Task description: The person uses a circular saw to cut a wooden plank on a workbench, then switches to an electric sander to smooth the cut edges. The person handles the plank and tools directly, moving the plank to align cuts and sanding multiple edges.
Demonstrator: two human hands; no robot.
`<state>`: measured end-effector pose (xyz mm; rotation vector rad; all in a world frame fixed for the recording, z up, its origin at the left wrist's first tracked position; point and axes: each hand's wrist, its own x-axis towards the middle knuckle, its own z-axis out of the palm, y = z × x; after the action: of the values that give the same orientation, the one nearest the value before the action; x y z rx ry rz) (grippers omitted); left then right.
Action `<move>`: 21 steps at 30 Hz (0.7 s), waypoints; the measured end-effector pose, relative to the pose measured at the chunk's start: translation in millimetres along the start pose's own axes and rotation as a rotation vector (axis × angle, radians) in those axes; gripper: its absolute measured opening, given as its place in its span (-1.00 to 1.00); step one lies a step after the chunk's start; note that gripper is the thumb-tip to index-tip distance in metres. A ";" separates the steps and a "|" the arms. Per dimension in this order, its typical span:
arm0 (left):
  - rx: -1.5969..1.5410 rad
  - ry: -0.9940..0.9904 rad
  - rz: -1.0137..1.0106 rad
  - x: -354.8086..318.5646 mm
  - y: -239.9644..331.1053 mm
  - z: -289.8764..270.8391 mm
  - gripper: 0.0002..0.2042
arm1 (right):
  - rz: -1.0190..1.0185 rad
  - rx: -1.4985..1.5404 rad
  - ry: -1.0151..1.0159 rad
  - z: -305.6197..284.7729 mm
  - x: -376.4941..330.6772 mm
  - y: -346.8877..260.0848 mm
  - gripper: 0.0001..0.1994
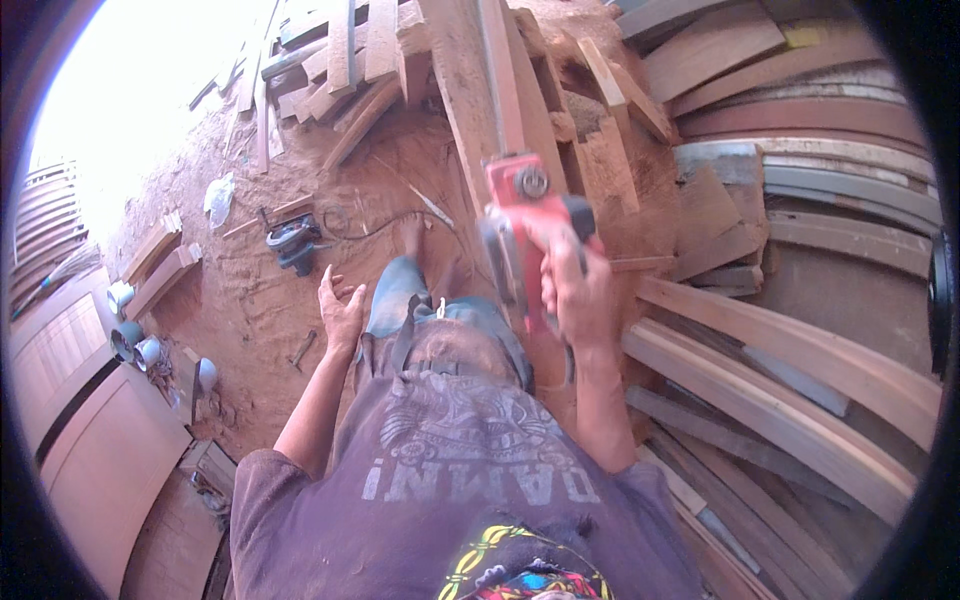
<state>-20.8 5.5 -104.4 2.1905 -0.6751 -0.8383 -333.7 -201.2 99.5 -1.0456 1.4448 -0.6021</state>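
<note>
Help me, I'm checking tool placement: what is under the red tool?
A narrow beam runs up to the red tool's far end. The body covers whatever lies directly beneath, so I can't tell whether tool and beam touch.

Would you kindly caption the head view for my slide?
Right hand grips a red power tool; left hand is empty.

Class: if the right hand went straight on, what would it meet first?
Beyond the red power tool it holds, the right hand would probably meet the long timber strip; depth is unclear.

Red/blk pwr tool [516, 245] gripped in R hand [578, 282], round knob [532, 181] fwd.
</note>
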 end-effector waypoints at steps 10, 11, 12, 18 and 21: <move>-0.133 -0.177 0.189 89.6 99.5 35.0 -0.21 | -0.059 0.083 -0.084 30.3 86.1 -72.7 -0.51; -0.102 -0.163 0.203 93.8 93.7 29.9 -0.23 | -0.088 0.060 -0.089 24.0 59.7 -52.7 -0.49; -0.131 -0.154 0.163 103.7 82.3 26.7 -0.23 | -0.140 0.041 -0.106 16.6 38.1 -31.4 -0.47; -0.083 -0.215 0.139 134.3 121.8 41.1 -0.27 | 0.171 0.011 0.021 -33.7 -110.2 46.8 -0.56; -0.202 -0.313 0.102 152.0 161.9 75.2 -0.26 | 0.205 0.029 0.037 -30.6 -99.2 38.1 -0.57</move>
<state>-10.3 -227.5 -81.0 1.8480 -0.8072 -1.1565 -382.4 -104.4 121.8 -0.8543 1.5488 -0.4955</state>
